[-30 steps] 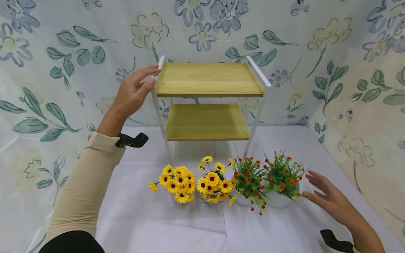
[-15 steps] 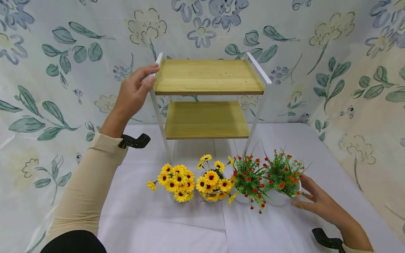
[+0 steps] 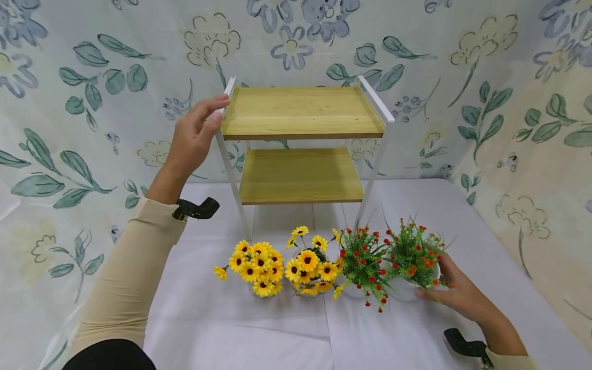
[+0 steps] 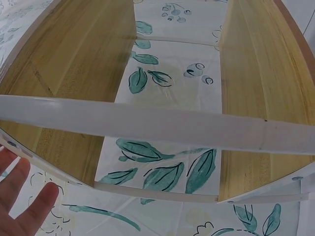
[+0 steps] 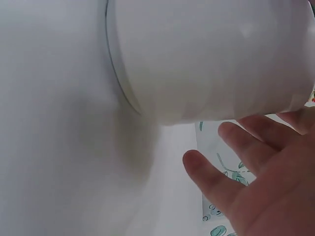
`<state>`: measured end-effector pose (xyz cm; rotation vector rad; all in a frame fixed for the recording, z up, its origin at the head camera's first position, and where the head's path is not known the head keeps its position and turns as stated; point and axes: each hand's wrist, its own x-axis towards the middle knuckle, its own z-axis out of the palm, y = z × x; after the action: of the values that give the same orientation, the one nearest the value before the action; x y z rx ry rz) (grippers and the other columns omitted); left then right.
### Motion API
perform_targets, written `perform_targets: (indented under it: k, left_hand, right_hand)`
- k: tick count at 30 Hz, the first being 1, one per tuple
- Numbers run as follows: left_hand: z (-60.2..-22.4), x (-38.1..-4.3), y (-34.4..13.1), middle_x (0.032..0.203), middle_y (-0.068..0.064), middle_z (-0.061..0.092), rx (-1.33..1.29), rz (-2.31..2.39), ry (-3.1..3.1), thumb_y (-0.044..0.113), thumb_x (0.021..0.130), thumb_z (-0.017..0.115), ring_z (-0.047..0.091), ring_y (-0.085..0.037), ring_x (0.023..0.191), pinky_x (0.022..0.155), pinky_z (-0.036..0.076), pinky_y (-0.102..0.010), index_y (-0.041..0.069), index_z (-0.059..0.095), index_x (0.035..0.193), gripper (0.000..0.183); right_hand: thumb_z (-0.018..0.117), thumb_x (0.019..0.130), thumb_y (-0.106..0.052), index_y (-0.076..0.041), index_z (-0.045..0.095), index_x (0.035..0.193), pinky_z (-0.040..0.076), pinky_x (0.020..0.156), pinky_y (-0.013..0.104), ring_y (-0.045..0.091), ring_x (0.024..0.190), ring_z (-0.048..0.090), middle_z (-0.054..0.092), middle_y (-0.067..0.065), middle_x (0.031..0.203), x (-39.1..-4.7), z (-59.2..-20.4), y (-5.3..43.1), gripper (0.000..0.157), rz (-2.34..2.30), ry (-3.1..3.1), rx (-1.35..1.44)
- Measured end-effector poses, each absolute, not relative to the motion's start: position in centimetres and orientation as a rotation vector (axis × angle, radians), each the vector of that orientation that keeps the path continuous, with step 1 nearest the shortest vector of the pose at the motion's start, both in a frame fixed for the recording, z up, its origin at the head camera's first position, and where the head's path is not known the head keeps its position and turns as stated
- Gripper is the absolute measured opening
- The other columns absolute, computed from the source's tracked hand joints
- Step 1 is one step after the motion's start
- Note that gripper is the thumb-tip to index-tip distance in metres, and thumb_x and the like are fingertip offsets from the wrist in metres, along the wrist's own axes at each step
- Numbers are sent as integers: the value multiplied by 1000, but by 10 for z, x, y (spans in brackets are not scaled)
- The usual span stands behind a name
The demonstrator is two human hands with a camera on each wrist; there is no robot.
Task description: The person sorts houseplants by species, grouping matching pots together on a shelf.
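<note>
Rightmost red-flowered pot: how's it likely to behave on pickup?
The white pot may be slippery: its wall looks smooth. It would probably roll if tipped over, as it looks round. The red-flowered foliage likely flexes and could snag: thin stems spill past the pot's edge.

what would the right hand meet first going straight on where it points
The white pot of the rightmost red-flowered plant; the right hand is around its side, though exact contact is unclear.

On the white surface (image 3: 222, 339), a two-tier shelf (image 3: 302, 177) behind four potted plants (image 3: 307, 262), two yellow-flowered, two red-flowered.
</note>
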<state>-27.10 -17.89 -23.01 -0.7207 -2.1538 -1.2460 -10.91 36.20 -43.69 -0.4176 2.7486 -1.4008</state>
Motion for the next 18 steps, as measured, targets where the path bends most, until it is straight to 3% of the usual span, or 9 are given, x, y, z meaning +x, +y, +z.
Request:
perform_targets:
  k: [2, 4, 12, 18]
  left_hand:
    - [-231, -271, -181, 144, 3, 49, -714, -1246, -2161, 29, 98, 44, 42, -10, 134, 107, 38, -43, 10, 57, 134, 42]
    - [-230, -269, -181, 144, 4, 48, -714, -1246, -2176, 30, 98, 45, 41, -10, 135, 107, 37, -45, 11, 57, 134, 43]
    - [-214, -238, -167, 145, -11, 47, -721, -1249, -2186, 20, 98, 43, 40, -18, 136, 107, 35, -51, -1, 54, 133, 42]
    - [-208, -233, -164, 146, -13, 46, -723, -1252, -2184, 19, 98, 42, 41, -19, 136, 108, 35, -50, -1, 53, 133, 42]
  right_hand:
    - [78, 76, -6, -20, 15, 154, 41, 97, 29, 2, 132, 32, 26, 9, 153, -109, -437, 359, 102, -1419, 2768, -448]
    - [80, 74, -5, -18, 18, 153, 37, 88, 12, -7, 124, 36, 31, 6, 149, -108, -437, 355, 101, -1448, 2760, -456]
    - [81, 75, -13, -32, 6, 155, 35, 92, 12, -10, 124, 31, 25, 14, 156, -107, -436, 347, 111, -1407, 2734, -331]
    - [82, 74, -14, -30, 7, 155, 33, 87, 5, -13, 119, 35, 34, 18, 151, -110, -435, 345, 111, -1388, 2781, -341]
